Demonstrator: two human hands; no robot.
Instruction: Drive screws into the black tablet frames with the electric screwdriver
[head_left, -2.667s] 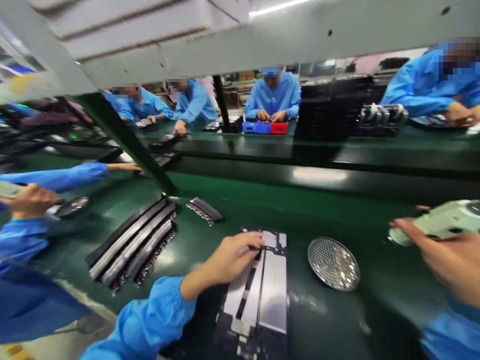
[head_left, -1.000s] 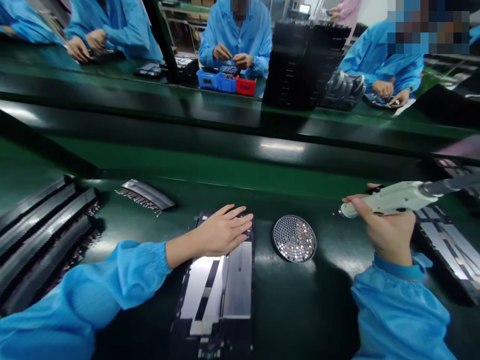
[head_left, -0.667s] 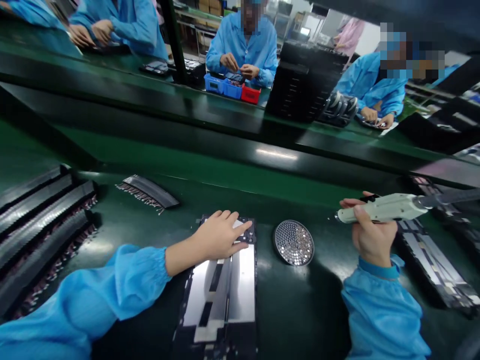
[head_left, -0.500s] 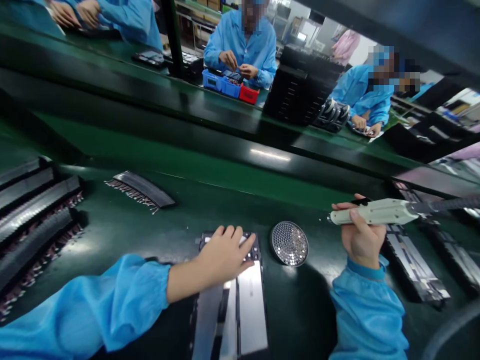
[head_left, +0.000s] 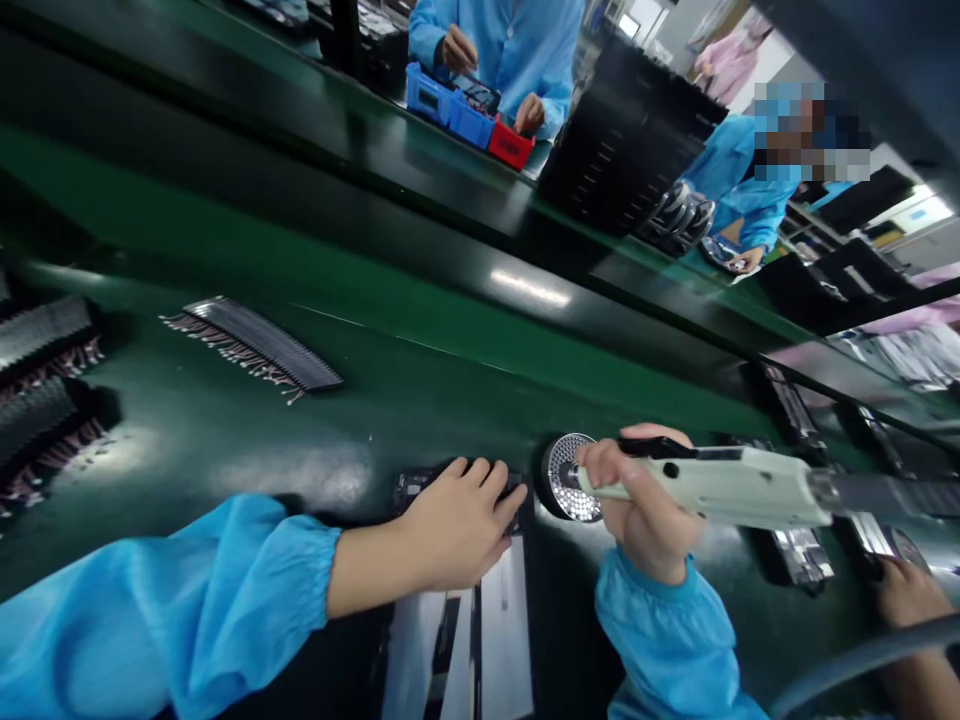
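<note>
Head view over a green bench (head_left: 247, 440). At bottom centre, a dark panel (head_left: 506, 625) with silver plates, flat on the bench, long axis running straight away from the wearer. On its far end, the left hand (head_left: 457, 525), palm down, fingers loosely spread, pressing and gripping nothing. Just to the right, the right hand (head_left: 645, 515), clenched around a pale screwdriver (head_left: 720, 487), the tool lying across the view with its tip pointing left. Under that tip, a round screw dish (head_left: 562, 478), just beside the panel's far right corner. Panel down and left of the tip, nearer the left hand. Farther left, a comb-like strip (head_left: 259, 345). At lower right, another person's hand (head_left: 907, 592) near more boards (head_left: 799, 555). On the far side, co-workers in blue coats, blue and red bins (head_left: 469, 120) and a black tray stack (head_left: 622, 150).
</note>
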